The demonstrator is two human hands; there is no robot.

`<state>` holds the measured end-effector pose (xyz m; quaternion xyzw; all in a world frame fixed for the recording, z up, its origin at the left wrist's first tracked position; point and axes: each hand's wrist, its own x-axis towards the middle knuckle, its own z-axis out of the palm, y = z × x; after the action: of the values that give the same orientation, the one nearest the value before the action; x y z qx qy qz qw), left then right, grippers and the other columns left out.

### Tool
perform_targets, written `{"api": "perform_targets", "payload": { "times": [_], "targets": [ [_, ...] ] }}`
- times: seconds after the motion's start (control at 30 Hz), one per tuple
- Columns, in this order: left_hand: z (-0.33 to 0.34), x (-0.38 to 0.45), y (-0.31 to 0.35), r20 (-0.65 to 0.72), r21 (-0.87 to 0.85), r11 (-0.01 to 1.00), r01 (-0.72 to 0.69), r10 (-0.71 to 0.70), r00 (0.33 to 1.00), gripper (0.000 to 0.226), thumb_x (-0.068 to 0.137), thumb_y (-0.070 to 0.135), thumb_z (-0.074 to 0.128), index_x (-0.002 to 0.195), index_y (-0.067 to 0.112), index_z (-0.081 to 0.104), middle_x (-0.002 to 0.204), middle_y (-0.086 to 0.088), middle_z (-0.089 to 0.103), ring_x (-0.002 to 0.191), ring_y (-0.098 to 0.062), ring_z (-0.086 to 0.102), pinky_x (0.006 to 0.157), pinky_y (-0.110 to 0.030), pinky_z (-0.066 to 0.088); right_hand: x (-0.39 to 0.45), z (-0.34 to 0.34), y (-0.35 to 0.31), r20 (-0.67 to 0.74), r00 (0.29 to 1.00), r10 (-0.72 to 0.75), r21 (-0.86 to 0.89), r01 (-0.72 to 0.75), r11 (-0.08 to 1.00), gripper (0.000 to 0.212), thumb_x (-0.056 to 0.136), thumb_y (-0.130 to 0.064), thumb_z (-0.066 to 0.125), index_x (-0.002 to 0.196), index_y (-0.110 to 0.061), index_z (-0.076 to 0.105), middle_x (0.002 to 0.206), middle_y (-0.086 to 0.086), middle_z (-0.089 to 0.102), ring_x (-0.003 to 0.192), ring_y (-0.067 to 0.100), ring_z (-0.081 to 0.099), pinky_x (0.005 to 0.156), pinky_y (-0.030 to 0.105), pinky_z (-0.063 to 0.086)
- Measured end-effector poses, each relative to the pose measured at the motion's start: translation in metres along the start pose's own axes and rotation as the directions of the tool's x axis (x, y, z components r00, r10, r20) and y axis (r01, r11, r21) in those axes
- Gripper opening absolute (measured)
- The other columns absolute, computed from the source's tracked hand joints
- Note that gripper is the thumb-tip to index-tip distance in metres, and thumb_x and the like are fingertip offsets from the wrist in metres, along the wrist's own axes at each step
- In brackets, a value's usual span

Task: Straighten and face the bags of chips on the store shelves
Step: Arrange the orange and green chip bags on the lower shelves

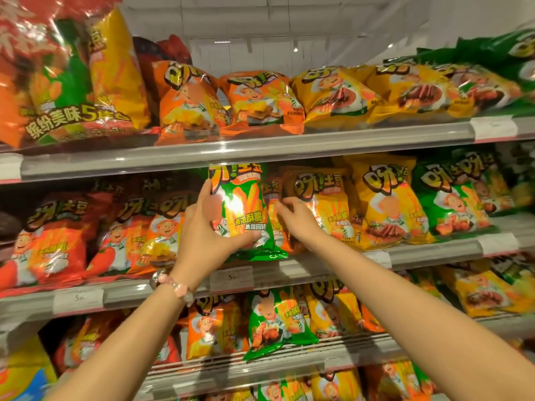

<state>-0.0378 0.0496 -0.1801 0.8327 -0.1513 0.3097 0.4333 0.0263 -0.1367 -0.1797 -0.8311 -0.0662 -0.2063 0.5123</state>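
Left hand point(202, 227) clamps the green chip bag point(246, 215); right hand point(295, 218) rests spread on neighbouring bags; likely light, slippery, crushable: hold edges

A green chip bag point(246, 215) stands upright on the middle shelf, front outward (glare hides part of its print). Orange bags point(321, 204) crowd just beside it, slightly tilted.

A white price tag point(231, 277) with the number 5 sits on the grey shelf rail. Another white tag point(78, 300) sits further left on the same rail. A pink bead bracelet point(177, 286) goes around one wrist. The wall point(260, 39) up behind is white.
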Motion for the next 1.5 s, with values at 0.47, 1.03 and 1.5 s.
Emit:
{"api": "perform_targets", "payload": {
  "times": [0.47, 1.03, 1.5],
  "targets": [
    [0.074, -0.012, 0.058, 0.187, -0.208, 0.978, -0.011, 0.051, 0.981, 0.122, 0.049, 0.063, 0.075, 0.15, 0.038, 0.012, 0.153, 0.008, 0.027, 0.138, -0.01, 0.029, 0.107, -0.03, 0.029, -0.052, -0.1, 0.005, 0.053, 0.984, 0.17, 0.279, -0.178, 0.944, 0.075, 0.082, -0.027, 0.072, 0.143, -0.019, 0.03, 0.132, 0.002, 0.054, 0.089, 0.004, 0.058, 0.062, 0.017, 0.042],
    [0.235, 0.018, 0.144, 0.736, -0.495, 0.644, 0.584, -0.046, 0.675, 0.068, 0.058, 0.046, 0.085, 0.114, 0.013, 0.066, 0.106, -0.008, 0.073, 0.099, -0.026, 0.069, 0.096, -0.045, 0.049, -0.078, -0.268, 0.099, -0.074, 0.986, 0.151, 0.326, -0.119, 0.938, 0.048, 0.086, -0.009, 0.064, 0.127, -0.023, 0.044, 0.125, 0.004, 0.058, 0.11, 0.013, 0.059, 0.081, 0.018, 0.049],
    [0.402, 0.018, 0.254, 0.625, -0.629, 0.521, 0.577, -0.103, 0.774, 0.088, 0.05, 0.024, 0.093, 0.127, 0.005, 0.055, 0.107, -0.012, 0.072, 0.096, -0.028, 0.07, 0.086, -0.047, 0.055, -0.043, -0.408, 0.187, -0.135, 0.991, -0.027, -0.196, 0.0, 0.981, 0.143, 0.043, -0.067, 0.081, 0.15, -0.029, -0.005, 0.152, -0.005, 0.031, 0.136, 0.014, 0.036, 0.111, 0.04, 0.035]
  ]
}}
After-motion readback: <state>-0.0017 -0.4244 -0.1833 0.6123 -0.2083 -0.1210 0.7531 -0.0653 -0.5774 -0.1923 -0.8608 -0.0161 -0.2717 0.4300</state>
